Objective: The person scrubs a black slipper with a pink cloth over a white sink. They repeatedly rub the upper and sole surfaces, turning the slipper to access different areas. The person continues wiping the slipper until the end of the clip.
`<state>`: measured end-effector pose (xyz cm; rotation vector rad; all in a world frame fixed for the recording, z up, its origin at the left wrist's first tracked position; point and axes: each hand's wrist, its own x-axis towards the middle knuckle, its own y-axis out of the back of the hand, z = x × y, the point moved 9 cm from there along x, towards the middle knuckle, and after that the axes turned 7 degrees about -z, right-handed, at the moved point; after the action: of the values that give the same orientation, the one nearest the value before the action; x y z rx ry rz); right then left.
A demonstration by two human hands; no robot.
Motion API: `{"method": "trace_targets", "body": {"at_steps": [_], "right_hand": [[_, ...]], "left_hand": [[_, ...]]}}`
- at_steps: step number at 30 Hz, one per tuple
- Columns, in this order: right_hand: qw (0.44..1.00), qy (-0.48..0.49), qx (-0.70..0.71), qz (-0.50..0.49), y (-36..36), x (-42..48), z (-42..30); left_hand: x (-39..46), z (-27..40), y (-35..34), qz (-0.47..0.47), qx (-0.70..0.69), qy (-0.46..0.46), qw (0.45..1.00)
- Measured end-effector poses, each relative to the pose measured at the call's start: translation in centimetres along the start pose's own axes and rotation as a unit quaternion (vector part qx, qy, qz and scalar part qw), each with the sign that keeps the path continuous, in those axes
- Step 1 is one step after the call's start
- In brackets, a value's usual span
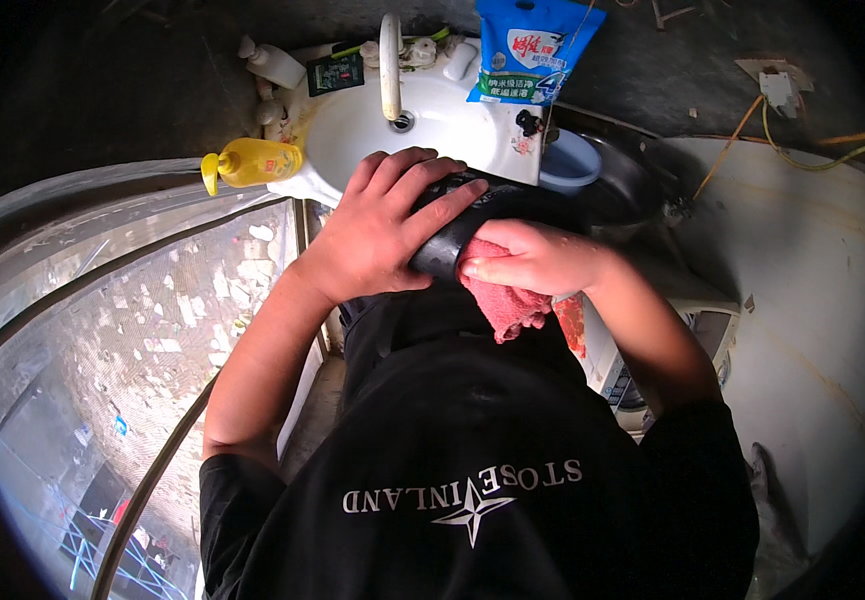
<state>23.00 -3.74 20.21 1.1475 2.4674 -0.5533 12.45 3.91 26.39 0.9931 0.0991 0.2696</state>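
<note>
A glossy black cylindrical object, seemingly a container (436, 259), lies tilted in front of me at the near edge of the white washbasin (447, 142). My left hand (380, 225) spreads over its top and side, with the fingers pressed on it. At its near right end, my right hand (530, 259) grips a pink-red cloth (511, 304) between thumb and fingers. The cloth touches the rim there, and its loose end hangs down. Part of the black object is hidden behind my right hand, and its far end blends into the dark surroundings.
A white faucet (389, 67) arches over the basin. On the basin's left stand a yellow pump bottle (260, 162) and a white pump bottle (275, 66). To the right are a blue detergent bag (533, 52), a blue basin (571, 161) and a wall socket (779, 90) with wires.
</note>
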Motion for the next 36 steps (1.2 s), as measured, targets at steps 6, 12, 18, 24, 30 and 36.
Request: {"method": "trace_targets", "body": {"at_steps": [6,12,18,24,30,36], "right_hand": [[0.999,0.0,-0.04,-0.014,0.0,0.0,-0.4],[0.993,0.012,0.074,0.087,3.6,-2.9,3.7],[0.975,-0.13,-0.019,0.18,6.5,1.6,6.4],[0.842,-0.05,-0.515,0.152,6.8,8.0,10.4],[0.811,-0.058,-0.538,0.221,5.9,10.5,16.5],[0.799,-0.113,-0.549,0.216,7.1,11.7,17.2]], "left_hand": [[-0.8,-1.6,-1.1,-0.028,-0.079,0.017,0.996],[-5.0,-7.9,-3.8,0.029,-0.108,0.154,0.982],[-5.0,-11.9,-10.1,0.037,-0.138,0.233,0.962],[-5.5,-16.4,-15.9,0.049,-0.11,0.271,0.955],[-7.9,-18.7,-20.2,-0.028,-0.111,0.328,0.938],[-8.3,-18.7,-21.1,-0.064,-0.106,0.335,0.934]]}}
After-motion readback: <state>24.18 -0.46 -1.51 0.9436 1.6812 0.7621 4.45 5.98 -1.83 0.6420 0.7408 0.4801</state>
